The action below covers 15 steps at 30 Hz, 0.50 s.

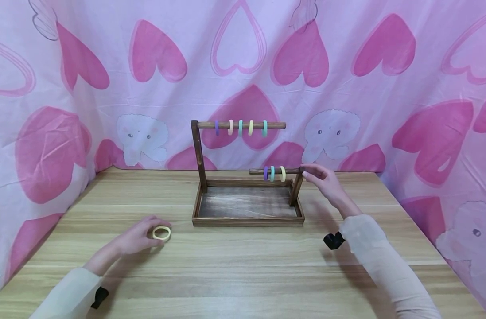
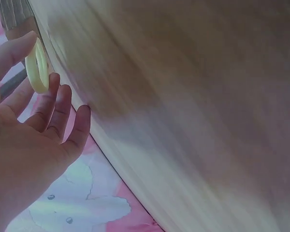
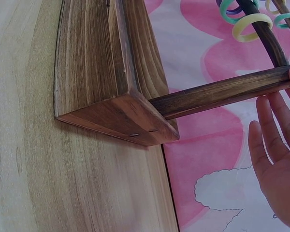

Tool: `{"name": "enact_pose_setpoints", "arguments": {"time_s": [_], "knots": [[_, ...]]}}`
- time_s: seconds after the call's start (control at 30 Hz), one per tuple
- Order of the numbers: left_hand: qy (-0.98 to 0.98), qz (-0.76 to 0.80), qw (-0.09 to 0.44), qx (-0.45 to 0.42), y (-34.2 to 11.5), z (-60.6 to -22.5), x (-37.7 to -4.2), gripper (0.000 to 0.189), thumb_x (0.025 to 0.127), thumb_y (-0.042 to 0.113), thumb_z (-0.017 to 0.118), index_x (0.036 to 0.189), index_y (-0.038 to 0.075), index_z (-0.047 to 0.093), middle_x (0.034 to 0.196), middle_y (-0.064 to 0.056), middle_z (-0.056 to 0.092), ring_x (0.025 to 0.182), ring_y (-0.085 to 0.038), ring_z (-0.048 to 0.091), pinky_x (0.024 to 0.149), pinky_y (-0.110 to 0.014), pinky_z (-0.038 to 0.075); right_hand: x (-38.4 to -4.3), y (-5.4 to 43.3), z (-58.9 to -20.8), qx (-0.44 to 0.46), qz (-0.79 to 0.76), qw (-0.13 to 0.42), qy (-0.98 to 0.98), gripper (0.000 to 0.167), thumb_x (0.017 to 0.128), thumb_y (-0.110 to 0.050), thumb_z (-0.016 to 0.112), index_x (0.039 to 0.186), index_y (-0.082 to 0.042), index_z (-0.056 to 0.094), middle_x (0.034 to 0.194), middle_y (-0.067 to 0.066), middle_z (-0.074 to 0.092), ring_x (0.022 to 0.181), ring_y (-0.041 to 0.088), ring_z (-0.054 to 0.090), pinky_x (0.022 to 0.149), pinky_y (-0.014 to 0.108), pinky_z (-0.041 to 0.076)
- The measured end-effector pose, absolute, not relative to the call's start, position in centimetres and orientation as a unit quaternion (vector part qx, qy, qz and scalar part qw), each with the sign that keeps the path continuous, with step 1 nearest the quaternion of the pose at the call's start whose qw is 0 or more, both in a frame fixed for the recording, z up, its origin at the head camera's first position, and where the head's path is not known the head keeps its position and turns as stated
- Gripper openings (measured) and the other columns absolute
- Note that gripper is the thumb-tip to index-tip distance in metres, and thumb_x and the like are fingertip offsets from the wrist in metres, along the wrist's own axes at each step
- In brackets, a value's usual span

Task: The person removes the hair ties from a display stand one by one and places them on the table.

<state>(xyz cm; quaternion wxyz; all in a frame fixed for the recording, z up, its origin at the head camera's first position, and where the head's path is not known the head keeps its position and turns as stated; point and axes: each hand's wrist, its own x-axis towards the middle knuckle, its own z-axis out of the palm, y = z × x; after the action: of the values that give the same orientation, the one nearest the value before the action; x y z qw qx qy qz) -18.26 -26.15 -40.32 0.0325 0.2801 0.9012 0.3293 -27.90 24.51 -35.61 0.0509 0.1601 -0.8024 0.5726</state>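
Note:
A pale yellow ring (image 1: 167,235) is pinched between the thumb and fingers of my left hand (image 1: 141,237), above the table left of the rack. The left wrist view shows the same ring (image 2: 37,72) near the fingertips. My right hand (image 1: 324,184) holds the top of the short right post of the dark wooden rack (image 1: 248,221) with thumb and fingertips; part of this grip is cut off in the right wrist view. Several purple, pink, green and yellow rings hang on the upper bar (image 1: 274,126). The lower bar (image 1: 255,171) carries a purple, a green and a yellow ring (image 1: 282,174).
The rack's tray base stands on a light wooden table (image 1: 243,270), towards its back edge. A pink heart-patterned cloth (image 1: 243,40) hangs behind and at both sides. Black wrist mounts (image 1: 333,240) sit under both sleeves.

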Motion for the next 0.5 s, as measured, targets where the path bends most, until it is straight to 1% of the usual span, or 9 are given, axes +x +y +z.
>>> {"name": "enact_pose_setpoints", "arguments": {"time_s": [0.13,0.2,0.37,0.5], "knots": [[0.906,0.321,0.017,0.276,-26.9,-40.4,-18.4,0.043,0.069,0.011,0.074,0.108,-0.002,0.058,0.103,-0.014,0.052,0.092,-0.028,0.048,0.076,-0.041,0.039,-27.9,24.4,-35.5,0.159,0.573,0.049,-0.802,0.046,0.087,-0.028,0.056,0.123,-0.001,0.049,0.119,0.009,0.053,0.102,0.011,0.051,0.083,0.024,0.04],[0.91,0.314,0.015,0.27,-27.2,-40.5,-18.4,0.043,0.069,0.012,0.074,0.107,-0.001,0.058,0.103,-0.012,0.051,0.092,-0.027,0.048,0.076,-0.039,0.039,-27.8,24.5,-35.5,0.159,0.574,0.049,-0.802,0.046,0.086,-0.029,0.057,0.122,-0.002,0.05,0.119,0.008,0.053,0.102,0.011,0.05,0.083,0.024,0.04],[0.916,0.306,0.022,0.257,-27.9,-40.7,-18.4,0.041,0.069,0.008,0.073,0.107,-0.001,0.058,0.099,-0.009,0.049,0.086,-0.021,0.046,0.07,-0.03,0.04,-27.8,24.6,-35.5,0.165,0.575,0.051,-0.8,0.044,0.087,-0.027,0.056,0.122,-0.001,0.05,0.119,0.009,0.053,0.102,0.011,0.05,0.083,0.024,0.04],[0.921,0.293,0.021,0.255,-28.3,-40.8,-18.3,0.043,0.068,0.005,0.072,0.107,-0.001,0.058,0.095,-0.008,0.049,0.082,-0.02,0.045,0.066,-0.029,0.039,-27.8,24.6,-35.5,0.169,0.576,0.053,-0.798,0.044,0.087,-0.027,0.057,0.122,-0.002,0.05,0.118,0.008,0.053,0.103,0.011,0.05,0.083,0.024,0.041]]}}
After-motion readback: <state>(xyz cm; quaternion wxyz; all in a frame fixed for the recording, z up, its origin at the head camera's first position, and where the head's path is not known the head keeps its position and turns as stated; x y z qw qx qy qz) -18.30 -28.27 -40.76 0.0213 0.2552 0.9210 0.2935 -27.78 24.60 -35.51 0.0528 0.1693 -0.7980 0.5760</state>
